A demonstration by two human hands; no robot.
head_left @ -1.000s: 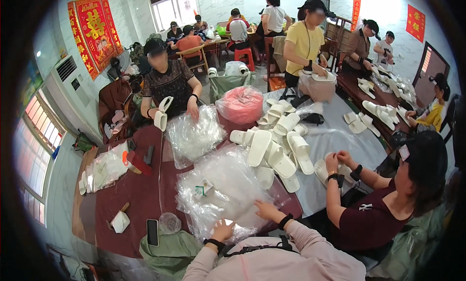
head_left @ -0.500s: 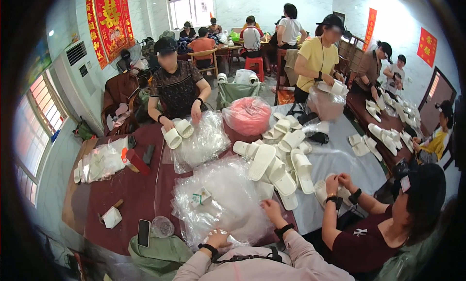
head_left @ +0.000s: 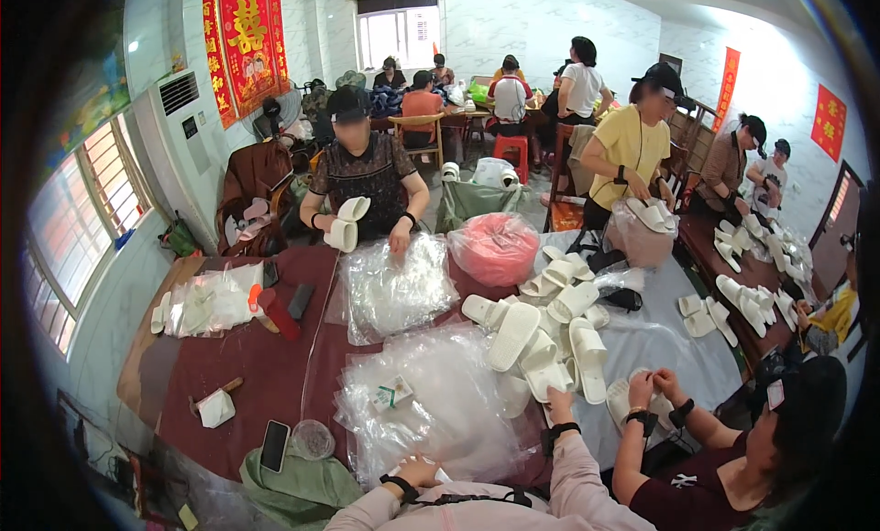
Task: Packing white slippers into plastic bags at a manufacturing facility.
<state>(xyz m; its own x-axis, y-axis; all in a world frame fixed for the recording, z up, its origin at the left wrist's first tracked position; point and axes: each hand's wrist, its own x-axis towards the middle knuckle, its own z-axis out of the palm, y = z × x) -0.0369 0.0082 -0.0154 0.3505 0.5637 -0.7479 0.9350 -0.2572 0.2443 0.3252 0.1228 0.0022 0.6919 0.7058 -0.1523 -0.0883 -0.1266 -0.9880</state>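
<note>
My right hand [head_left: 558, 406] grips the near end of a white slipper [head_left: 539, 357] at the front of a loose slipper pile. By the table's near edge, my left hand [head_left: 417, 472] is curled at the lower edge of a spread of clear plastic bags [head_left: 431, 384], with a bag at its fingers. Something small and white shows beside those fingers, too little to name. A small white and green packet [head_left: 392, 394] lies on top of the bags. More white slippers [head_left: 587, 352] lie next to the one I grip.
Across the table a person holds white slippers [head_left: 345, 227] over another bag stack [head_left: 399, 288]. A co-worker at my right handles slippers [head_left: 632, 394]. A pink bundle [head_left: 495, 247] sits mid-table. At left are a phone [head_left: 274, 445], a clear bowl [head_left: 313, 439] and a red box [head_left: 278, 313].
My right hand has moved from beside the bags to the slipper and taken hold of its end. My left hand stays at the bags' lower edge. The person opposite has lifted the slippers.
</note>
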